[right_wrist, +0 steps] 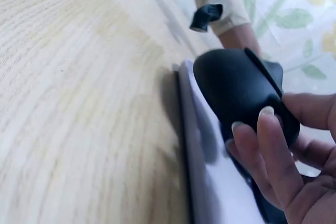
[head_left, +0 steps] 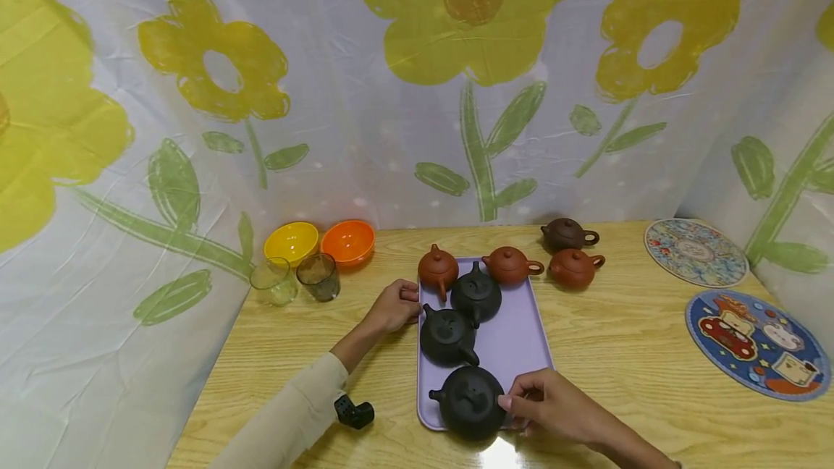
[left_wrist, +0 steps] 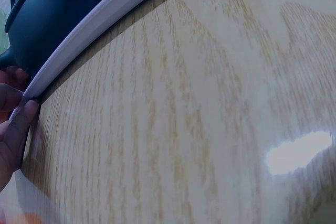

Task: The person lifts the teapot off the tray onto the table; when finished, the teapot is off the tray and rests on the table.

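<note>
A lilac tray (head_left: pixel 521 331) lies on the wooden table, bearing several teapots. At its near end is a large black teapot (head_left: pixel 470 400); my right hand (head_left: pixel 550 404) grips it by the handle side. In the right wrist view, thumb and fingers close round that part of the black teapot (right_wrist: pixel 231 85). Two more black teapots (head_left: pixel 447 336) (head_left: pixel 476 295) and two reddish-brown ones (head_left: pixel 438 268) (head_left: pixel 510 265) sit farther up the tray. My left hand (head_left: pixel 394 306) pinches the tray's left rim, its thumb and fingers on either side in the left wrist view.
Beyond the tray's right side stand a reddish-brown teapot (head_left: pixel 573 268) and a dark brown one (head_left: pixel 563 234). Two round mats (head_left: pixel 697 252) (head_left: pixel 759 346) lie at far right. At back left are yellow (head_left: pixel 291 242) and orange (head_left: pixel 348 243) bowls and two glasses (head_left: pixel 274 282) (head_left: pixel 319 277).
</note>
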Demonstrator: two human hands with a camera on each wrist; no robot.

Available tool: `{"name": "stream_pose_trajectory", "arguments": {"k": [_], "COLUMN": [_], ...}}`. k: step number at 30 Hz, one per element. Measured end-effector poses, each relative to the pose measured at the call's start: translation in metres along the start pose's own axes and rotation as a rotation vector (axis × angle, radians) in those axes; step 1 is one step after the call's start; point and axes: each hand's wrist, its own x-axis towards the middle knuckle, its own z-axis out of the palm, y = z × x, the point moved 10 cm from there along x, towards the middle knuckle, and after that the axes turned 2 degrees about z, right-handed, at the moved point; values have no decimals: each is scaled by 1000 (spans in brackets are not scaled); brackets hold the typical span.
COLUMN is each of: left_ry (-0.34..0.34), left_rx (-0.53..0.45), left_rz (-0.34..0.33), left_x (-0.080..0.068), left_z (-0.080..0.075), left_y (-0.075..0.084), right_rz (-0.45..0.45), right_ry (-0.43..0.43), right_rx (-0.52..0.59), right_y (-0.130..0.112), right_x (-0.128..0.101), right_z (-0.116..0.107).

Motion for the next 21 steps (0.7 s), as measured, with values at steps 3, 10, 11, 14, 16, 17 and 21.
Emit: {"name": "stream_pose_trajectory", "arguments": {"k": [3, 10, 11, 14, 16, 17, 21], "left_ry": [-1, 3, 6, 13, 13, 12, 9], "left_rx": [-2, 9, 11, 16, 16, 16, 14], "left_rz": [-4, -8, -9, -18, -19, -19, -23], "left_x": [0, 3, 3, 3, 2, 2, 2], "left_z": [1, 1, 0, -1, 0, 0, 1], "left_y": [0, -1, -1, -2, -2, -2, -2], "right_rz": [-10, 13, 8, 6, 7, 2, -4], "right_ry": [-3, -6, -5, -3, 2, 4, 17], "right_rx": [9, -15, -32, -61, -68, -70, -65], "right_y": [-4, -10, -12, -16, -18, -19, -20], "right_x": [-7, -18, -19, -23, -26, -28, -35], "right_z": [-8, -34, -39, -54, -66, -72, -97]}}
